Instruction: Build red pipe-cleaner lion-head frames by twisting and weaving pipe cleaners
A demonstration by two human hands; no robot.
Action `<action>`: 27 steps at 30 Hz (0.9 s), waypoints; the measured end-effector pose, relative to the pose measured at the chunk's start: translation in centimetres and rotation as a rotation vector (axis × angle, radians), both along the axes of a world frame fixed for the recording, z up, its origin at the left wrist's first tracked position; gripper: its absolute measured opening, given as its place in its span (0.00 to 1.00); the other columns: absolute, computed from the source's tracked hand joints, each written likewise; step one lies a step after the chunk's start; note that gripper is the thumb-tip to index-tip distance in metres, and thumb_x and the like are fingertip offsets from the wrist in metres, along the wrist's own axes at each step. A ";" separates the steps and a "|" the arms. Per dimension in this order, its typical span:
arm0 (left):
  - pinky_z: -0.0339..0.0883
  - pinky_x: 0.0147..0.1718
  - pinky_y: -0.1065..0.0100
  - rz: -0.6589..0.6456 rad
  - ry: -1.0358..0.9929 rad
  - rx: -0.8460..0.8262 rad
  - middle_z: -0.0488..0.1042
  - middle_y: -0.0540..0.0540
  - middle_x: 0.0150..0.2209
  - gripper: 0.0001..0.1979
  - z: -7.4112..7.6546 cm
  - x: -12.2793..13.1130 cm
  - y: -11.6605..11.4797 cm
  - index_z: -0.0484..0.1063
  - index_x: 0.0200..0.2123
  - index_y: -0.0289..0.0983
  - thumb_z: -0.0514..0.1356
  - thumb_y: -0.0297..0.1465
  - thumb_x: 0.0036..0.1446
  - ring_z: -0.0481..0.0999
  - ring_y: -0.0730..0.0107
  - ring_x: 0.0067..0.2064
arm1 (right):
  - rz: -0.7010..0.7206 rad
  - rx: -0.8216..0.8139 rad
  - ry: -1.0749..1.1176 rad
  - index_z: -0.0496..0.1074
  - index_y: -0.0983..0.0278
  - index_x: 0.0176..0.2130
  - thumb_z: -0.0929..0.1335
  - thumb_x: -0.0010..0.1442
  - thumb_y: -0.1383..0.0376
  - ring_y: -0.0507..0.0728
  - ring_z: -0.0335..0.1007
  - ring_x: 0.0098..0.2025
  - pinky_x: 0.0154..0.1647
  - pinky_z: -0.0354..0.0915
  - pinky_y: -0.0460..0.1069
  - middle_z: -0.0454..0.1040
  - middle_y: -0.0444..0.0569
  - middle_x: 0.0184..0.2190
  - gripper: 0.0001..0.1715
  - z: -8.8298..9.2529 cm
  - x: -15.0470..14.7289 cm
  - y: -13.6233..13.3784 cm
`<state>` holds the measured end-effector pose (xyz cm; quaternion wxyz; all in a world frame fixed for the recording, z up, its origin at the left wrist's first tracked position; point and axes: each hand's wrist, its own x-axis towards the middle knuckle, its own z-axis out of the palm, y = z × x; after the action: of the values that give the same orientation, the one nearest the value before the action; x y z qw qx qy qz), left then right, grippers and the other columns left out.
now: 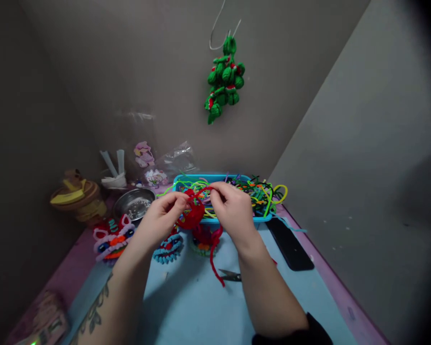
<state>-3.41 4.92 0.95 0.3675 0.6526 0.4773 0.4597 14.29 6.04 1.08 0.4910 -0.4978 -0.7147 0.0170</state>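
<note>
A red fuzzy piece [191, 215] hangs between my two hands in front of the tray. My left hand [164, 213] pinches one side of it between thumb and finger. My right hand [233, 206] pinches a red strand that stretches across from the piece. Below, a small figure with a red top and greenish edge [204, 244] lies on the blue mat, and a loose red strand [215, 266] trails down beside it. Scissors [230, 275] lie partly behind my right forearm.
Behind my hands is a blue tray [264, 219] of colourful strands. A phone [290, 244] lies at the right. Left are a metal bowl [134, 203], a lion-like head [114, 239] and a blue figure [168, 248]. Green ornaments [224, 76] hang above.
</note>
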 end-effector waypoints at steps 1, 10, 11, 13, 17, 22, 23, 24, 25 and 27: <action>0.66 0.31 0.69 0.007 0.006 0.003 0.75 0.47 0.30 0.18 0.0 0.0 -0.1 0.74 0.35 0.36 0.56 0.45 0.56 0.72 0.67 0.32 | -0.018 -0.010 -0.003 0.76 0.63 0.36 0.61 0.60 0.69 0.55 0.75 0.35 0.38 0.67 0.48 0.79 0.48 0.33 0.14 0.0 0.0 0.0; 0.60 0.28 0.72 0.177 0.109 0.099 0.70 0.51 0.22 0.14 0.7 0.2 -0.5 0.73 0.23 0.36 0.58 0.38 0.55 0.67 0.70 0.27 | 0.208 -0.089 -0.065 0.76 0.61 0.38 0.63 0.60 0.69 0.57 0.75 0.40 0.45 0.67 0.51 0.80 0.49 0.37 0.12 0.1 0.2 0.2; 0.60 0.28 0.71 0.181 0.105 0.099 0.71 0.51 0.22 0.14 0.6 0.1 -0.4 0.74 0.23 0.36 0.58 0.38 0.55 0.68 0.69 0.28 | 0.250 -0.096 -0.053 0.76 0.60 0.39 0.64 0.61 0.69 0.56 0.75 0.42 0.46 0.67 0.51 0.80 0.49 0.39 0.12 0.1 0.3 0.3; 0.61 0.30 0.71 0.179 0.089 0.100 0.71 0.50 0.23 0.14 0.4 0.0 -0.3 0.75 0.24 0.36 0.59 0.38 0.55 0.68 0.68 0.29 | 0.337 -0.109 -0.019 0.75 0.60 0.42 0.64 0.61 0.69 0.56 0.74 0.45 0.49 0.67 0.52 0.79 0.48 0.42 0.13 0.2 0.3 0.4; 0.61 0.30 0.71 0.136 0.072 0.080 0.72 0.50 0.23 0.14 0.5 -0.3 -0.2 0.75 0.23 0.36 0.58 0.37 0.54 0.69 0.68 0.28 | 0.431 -0.119 0.066 0.75 0.60 0.42 0.66 0.59 0.71 0.54 0.74 0.44 0.47 0.67 0.51 0.79 0.47 0.42 0.12 0.2 -0.1 0.4; 0.62 0.32 0.70 0.062 0.072 0.090 0.73 0.49 0.24 0.13 0.8 -0.8 -0.4 0.75 0.21 0.36 0.57 0.34 0.54 0.70 0.67 0.30 | 0.573 -0.090 -0.062 0.77 0.63 0.33 0.66 0.58 0.73 0.52 0.74 0.33 0.37 0.67 0.47 0.79 0.46 0.29 0.10 0.1 0.6 0.5; 0.62 0.32 0.70 0.036 0.072 0.090 0.73 0.49 0.24 0.13 0.8 -0.9 -0.3 0.75 0.21 0.36 0.57 0.33 0.54 0.70 0.67 0.30 | 0.611 -0.096 -0.095 0.77 0.63 0.33 0.66 0.58 0.73 0.51 0.73 0.32 0.36 0.66 0.46 0.78 0.45 0.28 0.10 0.1 1.0 0.6; 0.62 0.32 0.70 0.013 0.072 0.091 0.73 0.48 0.24 0.13 0.8 -1.0 -0.3 0.75 0.21 0.36 0.57 0.33 0.54 0.70 0.67 0.30 | 0.636 -0.105 -0.114 0.76 0.62 0.33 0.67 0.58 0.73 0.51 0.73 0.31 0.36 0.66 0.46 0.78 0.45 0.28 0.09 0.1 1.3 0.6; 0.62 0.33 0.69 -0.004 0.073 0.090 0.73 0.48 0.25 0.13 0.9 -0.9 -0.3 0.75 0.21 0.36 0.57 0.33 0.54 0.70 0.66 0.31 | 0.641 -0.119 -0.122 0.76 0.62 0.34 0.67 0.58 0.72 0.51 0.73 0.32 0.36 0.65 0.46 0.78 0.45 0.29 0.09 0.2 1.5 0.6; 0.62 0.33 0.69 -0.007 0.081 0.091 0.74 0.48 0.25 0.13 0.9 -0.7 -0.3 0.75 0.22 0.36 0.57 0.34 0.54 0.70 0.66 0.31 | 0.610 -0.153 -0.121 0.76 0.62 0.36 0.66 0.59 0.71 0.51 0.73 0.35 0.38 0.65 0.47 0.78 0.45 0.32 0.09 0.4 1.6 0.5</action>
<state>-4.14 4.62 1.87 0.3194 0.6884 0.4679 0.4530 15.92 6.54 1.47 0.3809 -0.2963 -0.8556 0.1875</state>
